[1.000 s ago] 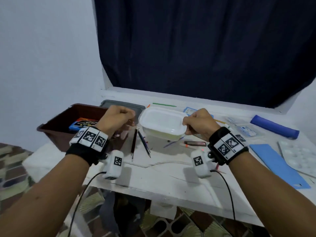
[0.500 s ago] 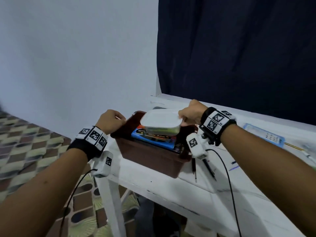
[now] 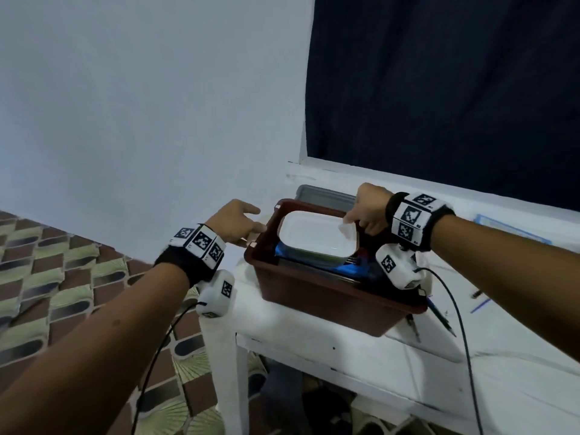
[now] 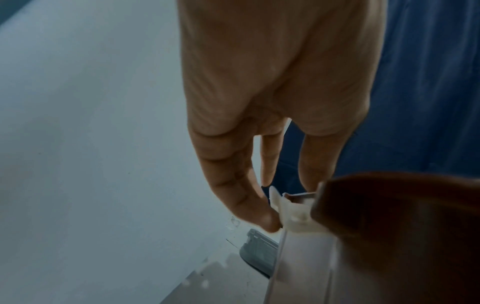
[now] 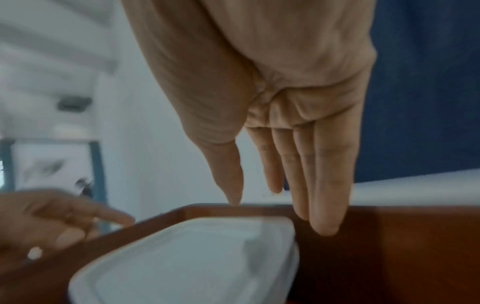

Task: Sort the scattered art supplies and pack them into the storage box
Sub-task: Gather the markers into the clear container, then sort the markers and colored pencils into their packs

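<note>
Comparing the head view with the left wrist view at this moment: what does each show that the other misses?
Only the head view shows the white lidded container lying in the brown storage box, the right hand at its far corner, and pencils on the white table. Only the left wrist view shows a white clip on the box's corner, with straight fingertips against it. Both show the left hand, the box and the grey lid behind it.

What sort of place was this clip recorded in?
Probably a room in a home, used as a makeshift craft corner. A worn white table stands against a plain pale wall, beside a dark blue curtain, over a patterned tile floor. A brown storage box holds art supplies.
</note>
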Tool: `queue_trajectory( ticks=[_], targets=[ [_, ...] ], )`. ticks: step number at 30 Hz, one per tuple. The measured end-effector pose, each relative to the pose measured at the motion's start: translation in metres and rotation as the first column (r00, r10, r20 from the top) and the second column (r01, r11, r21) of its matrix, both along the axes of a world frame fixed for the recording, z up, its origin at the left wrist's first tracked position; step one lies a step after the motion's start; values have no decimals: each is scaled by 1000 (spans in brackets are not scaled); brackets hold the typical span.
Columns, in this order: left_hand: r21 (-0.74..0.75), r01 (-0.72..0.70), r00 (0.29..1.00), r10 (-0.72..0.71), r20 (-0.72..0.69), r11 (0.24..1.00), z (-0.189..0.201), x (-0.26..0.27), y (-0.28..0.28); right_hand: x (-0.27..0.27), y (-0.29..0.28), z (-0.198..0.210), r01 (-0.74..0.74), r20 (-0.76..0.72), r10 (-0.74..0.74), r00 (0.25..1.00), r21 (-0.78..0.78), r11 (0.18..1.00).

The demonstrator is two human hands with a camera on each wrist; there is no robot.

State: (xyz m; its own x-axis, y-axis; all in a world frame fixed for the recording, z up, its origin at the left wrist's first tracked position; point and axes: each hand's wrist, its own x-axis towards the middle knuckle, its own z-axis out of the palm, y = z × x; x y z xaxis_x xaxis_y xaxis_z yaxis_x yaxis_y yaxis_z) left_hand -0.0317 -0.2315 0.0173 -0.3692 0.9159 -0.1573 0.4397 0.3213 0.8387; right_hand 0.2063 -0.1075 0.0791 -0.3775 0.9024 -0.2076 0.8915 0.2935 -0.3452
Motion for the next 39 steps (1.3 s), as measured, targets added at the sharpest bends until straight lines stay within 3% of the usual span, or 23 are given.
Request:
queue_trajectory(
  ticks=[2, 3, 7, 9, 11, 22, 24, 26, 28, 30, 35, 39],
  targets=[
    [-30, 29, 999, -28, 43, 999, 0, 2, 0, -10, -8, 10, -180, 229, 126, 965, 232, 956],
    [-32, 32, 998, -31, 59, 999, -1, 3, -1, -15, -13, 12, -287, 297, 203, 933, 276, 917],
    [5, -4, 997, 4, 78, 1000, -4, 6, -1, -30, -33, -1, -594, 394, 518, 759, 94, 799],
    [3, -3, 995, 3, 97, 1000, -5, 5, -2, -36, -37, -14, -648, 480, 551, 682, 47, 761],
    [3, 2, 994, -2, 105, 1000, -5, 3, -2, -44, -37, -23, -668, 524, 545, 654, 64, 741],
    [12, 24, 990, -26, 139, 1000, -10, -4, 4, -46, -36, -26, -625, 389, 555, 736, 75, 777],
    [-14, 47, 996, -46, 74, 999, -5, -5, 4, -41, -38, -20, -593, 294, 556, 777, 46, 804],
    [-34, 65, 993, -68, -98, 997, 0, -7, 7, -30, -39, -12, -575, 202, 557, 805, 35, 818],
    [-35, 56, 948, -64, -313, 998, 8, 0, 8, -13, -43, -1, -546, 122, 536, 835, 64, 835],
    [11, 59, 905, -49, -423, 998, 17, 14, 8, 11, -48, 12, -511, 57, 507, 860, 118, 852],
    [142, 137, 889, -58, -454, 980, 39, 71, 9, 93, -59, 30, -378, -83, 398, 914, 190, 906],
    [244, 237, 883, -103, -458, 940, 45, 134, 8, 171, -72, 15, -231, -210, 276, 938, 216, 949]
  ],
)
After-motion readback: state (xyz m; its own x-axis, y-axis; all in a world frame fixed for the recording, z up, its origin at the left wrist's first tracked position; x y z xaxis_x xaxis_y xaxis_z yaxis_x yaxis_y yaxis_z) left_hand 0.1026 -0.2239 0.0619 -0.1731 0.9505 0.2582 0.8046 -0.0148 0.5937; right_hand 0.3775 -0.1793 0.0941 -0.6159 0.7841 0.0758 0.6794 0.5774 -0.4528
